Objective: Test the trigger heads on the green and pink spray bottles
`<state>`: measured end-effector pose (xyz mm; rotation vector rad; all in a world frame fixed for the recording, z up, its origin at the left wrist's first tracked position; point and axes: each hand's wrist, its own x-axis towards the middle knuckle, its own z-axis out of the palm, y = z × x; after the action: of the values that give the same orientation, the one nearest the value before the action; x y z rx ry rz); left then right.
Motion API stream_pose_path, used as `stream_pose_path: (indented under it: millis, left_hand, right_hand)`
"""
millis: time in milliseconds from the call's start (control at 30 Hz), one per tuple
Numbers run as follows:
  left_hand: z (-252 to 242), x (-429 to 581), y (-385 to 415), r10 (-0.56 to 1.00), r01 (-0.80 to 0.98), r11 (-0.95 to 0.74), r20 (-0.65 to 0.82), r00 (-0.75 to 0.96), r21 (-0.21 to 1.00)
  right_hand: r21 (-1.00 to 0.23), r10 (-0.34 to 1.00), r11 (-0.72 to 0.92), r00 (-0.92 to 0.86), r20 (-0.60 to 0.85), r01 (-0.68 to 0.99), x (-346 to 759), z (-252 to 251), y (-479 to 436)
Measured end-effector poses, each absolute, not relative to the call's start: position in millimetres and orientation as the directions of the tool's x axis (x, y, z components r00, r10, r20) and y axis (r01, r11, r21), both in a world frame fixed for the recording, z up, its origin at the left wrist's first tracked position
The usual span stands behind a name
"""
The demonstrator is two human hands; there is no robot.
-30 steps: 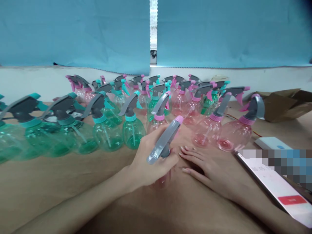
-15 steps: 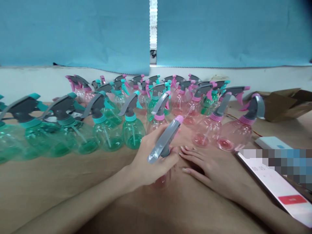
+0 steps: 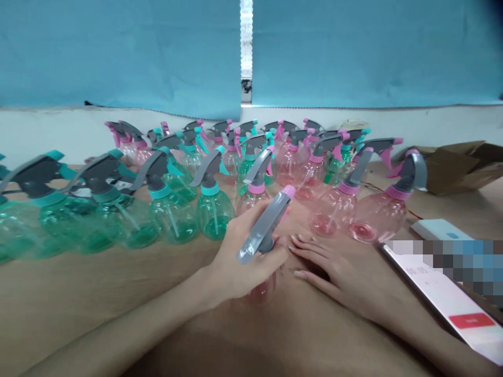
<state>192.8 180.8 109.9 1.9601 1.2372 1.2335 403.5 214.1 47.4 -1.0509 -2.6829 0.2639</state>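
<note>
My left hand (image 3: 239, 262) is wrapped round the neck of a pink spray bottle (image 3: 261, 290), whose grey spray head (image 3: 267, 225) with a pink tip points up and to the right. The fingers hide much of this bottle. Just right of it, my right hand (image 3: 322, 267) lies on the wooden table (image 3: 165, 293) with its fingers spread and nothing in them. Behind my left hand stands another pink bottle (image 3: 257, 189). A green bottle (image 3: 215, 212) is to the left, and a pink one (image 3: 332, 209) is beyond my right hand.
Several green bottles (image 3: 173, 217) line the left side, with more pink and green ones behind. A phone (image 3: 436, 298) lies at the right near a white box (image 3: 442, 229). Brown paper packaging (image 3: 456, 167) sits at the back right, before a white wall with blue covering (image 3: 118, 52).
</note>
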Motion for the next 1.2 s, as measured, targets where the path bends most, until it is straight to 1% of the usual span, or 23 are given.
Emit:
stream_pose_path:
  millis: [167,400,633,967,1200]
  left_hand:
    - [110,193,180,0.896,0.41,-0.442,0.411,0.167,0.798]
    - [109,193,181,0.891,0.413,-0.453,0.415,0.183,0.79]
    - [109,192,181,0.901,0.403,-0.433,0.389,0.191,0.806]
    - [118,191,183,0.873,0.4,-0.489,0.435,0.222,0.775]
    - [126,190,181,0.871,0.397,-0.491,0.427,0.243,0.776]
  right_hand:
    - [-0.246,0.691,0.718,-0.71,0.134,0.651,403,49,214]
    - [-0.226,0.697,0.71,-0.711,0.095,0.667,402,49,213]
    - [-0.224,0.694,0.717,-0.708,0.134,0.66,403,51,214]
    - [-0.169,0.673,0.737,-0.733,0.095,0.654,403,49,215]
    - [-0.14,0.673,0.737,-0.737,0.064,0.661,402,57,215]
